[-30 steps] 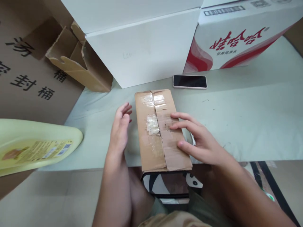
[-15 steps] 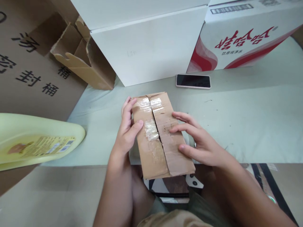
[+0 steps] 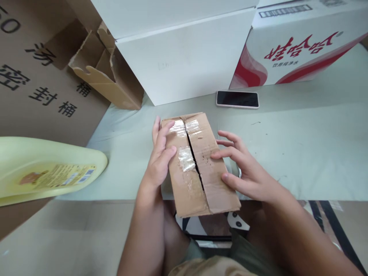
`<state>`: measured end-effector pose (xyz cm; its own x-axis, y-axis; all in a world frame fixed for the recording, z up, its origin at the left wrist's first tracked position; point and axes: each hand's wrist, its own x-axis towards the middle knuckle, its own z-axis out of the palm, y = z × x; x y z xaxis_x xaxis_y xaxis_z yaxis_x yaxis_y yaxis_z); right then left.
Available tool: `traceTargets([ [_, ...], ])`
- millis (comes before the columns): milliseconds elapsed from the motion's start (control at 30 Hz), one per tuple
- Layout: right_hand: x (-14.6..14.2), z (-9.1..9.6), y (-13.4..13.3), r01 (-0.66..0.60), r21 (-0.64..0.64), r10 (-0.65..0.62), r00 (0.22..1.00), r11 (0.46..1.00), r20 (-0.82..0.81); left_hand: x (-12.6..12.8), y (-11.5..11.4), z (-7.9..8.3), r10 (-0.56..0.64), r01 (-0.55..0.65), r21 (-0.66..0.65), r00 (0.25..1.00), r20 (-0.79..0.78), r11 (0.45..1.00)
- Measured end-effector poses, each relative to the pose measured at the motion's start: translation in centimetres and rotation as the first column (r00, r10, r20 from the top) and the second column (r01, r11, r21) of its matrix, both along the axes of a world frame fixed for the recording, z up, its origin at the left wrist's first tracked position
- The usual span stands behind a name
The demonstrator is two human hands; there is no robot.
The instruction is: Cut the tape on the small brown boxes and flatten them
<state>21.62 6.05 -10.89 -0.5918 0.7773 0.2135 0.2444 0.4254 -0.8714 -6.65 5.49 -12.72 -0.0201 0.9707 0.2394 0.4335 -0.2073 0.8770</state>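
A small brown cardboard box (image 3: pixel 198 168) with torn clear tape along its top seam lies in front of me, half over the near edge of a pale green surface (image 3: pixel 287 145). My left hand (image 3: pixel 159 157) grips its left side, fingers curled over the top edge and thumb pressed on the left flap. My right hand (image 3: pixel 241 168) rests on the right flap with its fingers spread and flat. The seam between the flaps is split, showing a dark gap.
A big white box (image 3: pixel 184 53) and a red-and-white printed carton (image 3: pixel 299 50) stand behind. A phone (image 3: pixel 237 99) lies face up beyond the small box. A torn brown carton (image 3: pixel 106 76) and a large printed cardboard sheet (image 3: pixel 37 84) are at left, with a yellow plastic container (image 3: pixel 46 168) lying near.
My left hand went from hovering open beside the box to gripping its left side. The box has turned slightly, and its seam gap has widened.
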Motion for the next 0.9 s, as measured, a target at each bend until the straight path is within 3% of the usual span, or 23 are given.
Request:
traceTargets([
  [267, -0.68, 0.29, -0.49, 0.096, 0.183, -0.111, 0.991, 0.978, 0.073, 0.06, -0.15, 0.69, -0.002, 0.005, 0.042, 0.998, -0.057, 0.999],
  [800, -0.65, 0.45, -0.63, 0.075, 0.223, -0.087, 0.995, 0.972, 0.047, 0.38, -0.3, 0.83, 0.07, -0.056, 0.1, 0.988, -0.138, 0.993],
  [900, -0.47, 0.55, -0.38, 0.155, 0.258, -0.155, 0.988, 0.954, -0.023, 0.45, -0.3, 0.78, 0.07, -0.057, 0.105, 0.99, -0.121, 0.993],
])
